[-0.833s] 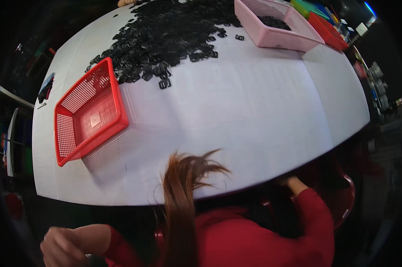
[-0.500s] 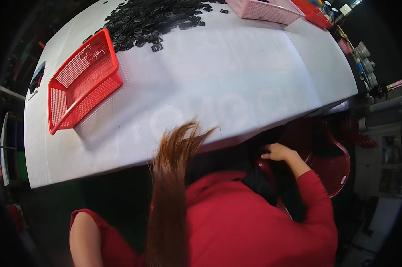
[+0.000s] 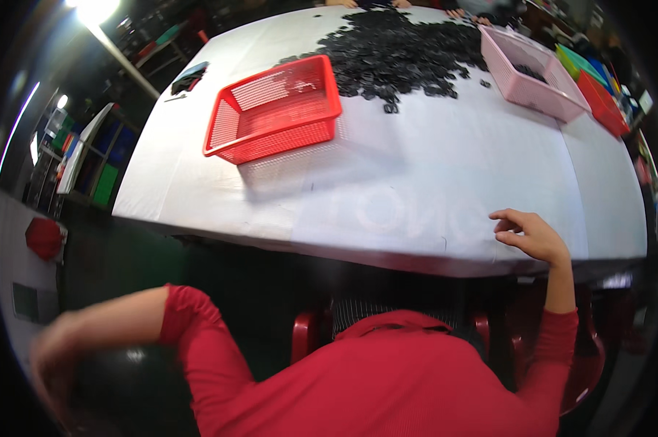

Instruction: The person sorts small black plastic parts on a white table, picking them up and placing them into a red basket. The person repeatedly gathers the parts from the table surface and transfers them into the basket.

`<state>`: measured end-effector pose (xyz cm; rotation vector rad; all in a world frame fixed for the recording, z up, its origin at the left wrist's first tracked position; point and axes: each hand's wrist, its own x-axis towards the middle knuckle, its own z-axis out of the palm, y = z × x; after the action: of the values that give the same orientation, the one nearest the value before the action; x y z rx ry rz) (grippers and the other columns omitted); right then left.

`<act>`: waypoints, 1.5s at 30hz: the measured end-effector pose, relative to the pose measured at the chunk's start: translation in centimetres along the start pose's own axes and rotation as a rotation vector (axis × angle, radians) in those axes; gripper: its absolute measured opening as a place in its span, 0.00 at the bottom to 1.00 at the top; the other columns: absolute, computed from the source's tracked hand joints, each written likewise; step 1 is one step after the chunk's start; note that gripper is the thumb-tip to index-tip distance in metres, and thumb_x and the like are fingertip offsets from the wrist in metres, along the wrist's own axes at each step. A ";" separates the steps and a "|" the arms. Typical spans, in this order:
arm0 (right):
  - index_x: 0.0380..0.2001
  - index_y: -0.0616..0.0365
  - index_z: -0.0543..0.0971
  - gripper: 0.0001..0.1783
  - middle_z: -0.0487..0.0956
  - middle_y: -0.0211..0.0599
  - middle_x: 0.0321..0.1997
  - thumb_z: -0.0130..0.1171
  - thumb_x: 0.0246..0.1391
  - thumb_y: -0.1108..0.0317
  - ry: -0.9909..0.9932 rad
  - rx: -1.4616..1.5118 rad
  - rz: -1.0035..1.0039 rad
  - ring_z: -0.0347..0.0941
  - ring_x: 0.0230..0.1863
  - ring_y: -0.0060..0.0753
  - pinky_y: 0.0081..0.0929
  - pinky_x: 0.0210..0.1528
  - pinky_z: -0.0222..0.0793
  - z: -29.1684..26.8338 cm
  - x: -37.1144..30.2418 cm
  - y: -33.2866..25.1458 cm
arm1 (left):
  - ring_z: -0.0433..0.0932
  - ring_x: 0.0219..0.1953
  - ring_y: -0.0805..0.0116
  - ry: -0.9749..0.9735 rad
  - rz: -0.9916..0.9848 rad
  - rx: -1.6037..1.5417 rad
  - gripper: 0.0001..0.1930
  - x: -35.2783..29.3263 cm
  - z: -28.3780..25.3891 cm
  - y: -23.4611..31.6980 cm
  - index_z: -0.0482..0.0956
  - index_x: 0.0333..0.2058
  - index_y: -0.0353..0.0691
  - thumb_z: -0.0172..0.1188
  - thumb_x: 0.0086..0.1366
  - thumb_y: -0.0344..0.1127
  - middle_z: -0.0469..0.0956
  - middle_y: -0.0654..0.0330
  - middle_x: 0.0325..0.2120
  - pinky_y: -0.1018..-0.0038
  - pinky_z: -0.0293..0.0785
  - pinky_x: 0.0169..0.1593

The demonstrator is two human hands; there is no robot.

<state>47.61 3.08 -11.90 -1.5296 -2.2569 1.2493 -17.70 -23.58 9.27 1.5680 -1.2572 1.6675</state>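
Note:
My right hand (image 3: 530, 234) is over the front right edge of the white-covered table (image 3: 445, 167). Its fingers are apart and slightly bent, and nothing is in them. Whether it touches the cloth I cannot tell. Out at the far left, beside the table and low, my left hand (image 3: 56, 364) is smeared by motion, so its fingers do not show. An empty red mesh basket (image 3: 274, 109) stands on the left part of the table. Behind and to its right spreads a big heap of small black plastic pieces (image 3: 409, 58).
A pink basket (image 3: 533, 84) with some black pieces stands at the back right, next to a red tray (image 3: 602, 102). Other people's hands (image 3: 456, 13) show at the far edge. Dark red plastic chairs (image 3: 307, 335) are at the near side. A dark cloth bundle (image 3: 189, 79) lies far left.
My right hand has risen from the red chair to the table's edge. My left arm has swung out to the left. The view has shifted, and the long hair has left it.

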 end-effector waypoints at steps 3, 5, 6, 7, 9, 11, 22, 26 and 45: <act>0.53 0.58 0.76 0.22 0.83 0.41 0.40 0.61 0.56 0.63 0.040 -0.046 -0.069 0.79 0.43 0.36 0.32 0.49 0.73 -0.6 4.6 1.7 | 0.80 0.40 0.69 0.261 -0.337 0.408 0.18 -11.9 -16.2 -7.5 0.82 0.39 0.37 0.57 0.63 0.48 0.82 0.65 0.32 0.63 0.73 0.51; 0.51 0.58 0.78 0.20 0.83 0.41 0.39 0.61 0.57 0.64 0.061 -0.062 -0.183 0.79 0.42 0.36 0.31 0.48 0.74 0.9 8.9 1.8 | 0.71 0.56 0.60 0.673 -0.930 1.465 0.33 -18.2 -22.9 -4.9 0.70 0.60 0.41 0.52 0.66 0.60 0.71 0.55 0.58 0.60 0.67 0.58; 0.50 0.58 0.78 0.19 0.83 0.40 0.39 0.61 0.56 0.65 0.099 -0.074 -0.223 0.79 0.42 0.36 0.30 0.47 0.74 1.4 10.4 2.0 | 0.68 0.61 0.52 0.707 -1.271 1.781 0.34 -22.9 -24.1 -5.8 0.65 0.65 0.48 0.55 0.65 0.57 0.65 0.46 0.63 0.52 0.63 0.59; 0.49 0.58 0.79 0.18 0.83 0.39 0.38 0.61 0.56 0.65 0.110 -0.053 -0.225 0.79 0.40 0.34 0.30 0.45 0.74 2.0 11.6 1.8 | 0.66 0.62 0.57 0.635 -1.676 2.122 0.46 -26.2 -25.3 -7.8 0.52 0.69 0.38 0.62 0.62 0.58 0.63 0.42 0.63 0.55 0.60 0.63; 0.48 0.59 0.80 0.16 0.82 0.37 0.36 0.61 0.56 0.67 0.140 -0.010 -0.230 0.78 0.36 0.30 0.28 0.43 0.74 2.0 13.6 1.6 | 0.76 0.52 0.60 0.768 -1.749 1.983 0.44 -29.9 -25.7 -10.9 0.52 0.70 0.42 0.66 0.60 0.43 0.69 0.43 0.59 0.62 0.75 0.47; 0.47 0.60 0.80 0.14 0.81 0.35 0.33 0.60 0.58 0.68 0.102 0.075 -0.120 0.76 0.32 0.24 0.26 0.37 0.73 1.4 14.5 1.9 | 0.81 0.42 0.60 0.888 -1.703 1.837 0.39 -31.8 -25.9 -12.2 0.54 0.69 0.42 0.60 0.59 0.30 0.75 0.44 0.54 0.69 0.79 0.35; 0.40 0.64 0.81 0.09 0.78 0.29 0.24 0.54 0.60 0.74 0.438 0.329 -0.135 0.71 0.23 0.15 0.18 0.25 0.66 -0.2 17.6 6.2 | 0.79 0.50 0.52 0.624 -1.575 3.043 0.26 -28.8 -35.3 9.1 0.71 0.58 0.39 0.52 0.60 0.24 0.78 0.49 0.51 0.57 0.77 0.54; 0.38 0.64 0.81 0.09 0.77 0.30 0.23 0.53 0.59 0.75 0.534 0.188 -0.088 0.71 0.23 0.17 0.20 0.26 0.67 -1.7 18.3 7.7 | 0.55 0.70 0.51 -0.309 -0.401 2.733 0.23 -30.4 -34.6 -16.0 0.68 0.60 0.41 0.53 0.66 0.26 0.61 0.48 0.64 0.54 0.54 0.70; 0.71 0.59 0.54 0.34 0.55 0.51 0.74 0.44 0.68 0.54 0.759 -0.376 0.179 0.44 0.76 0.53 0.48 0.75 0.36 -10.3 35.8 13.0 | 0.58 0.69 0.60 0.033 -1.910 1.746 0.29 -51.6 -62.8 -29.0 0.71 0.62 0.53 0.30 0.74 0.58 0.67 0.62 0.64 0.51 0.38 0.72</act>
<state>45.32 39.95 -25.64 -1.9239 -1.9075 0.1655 -12.48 55.08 -25.84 1.8812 1.9883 0.8413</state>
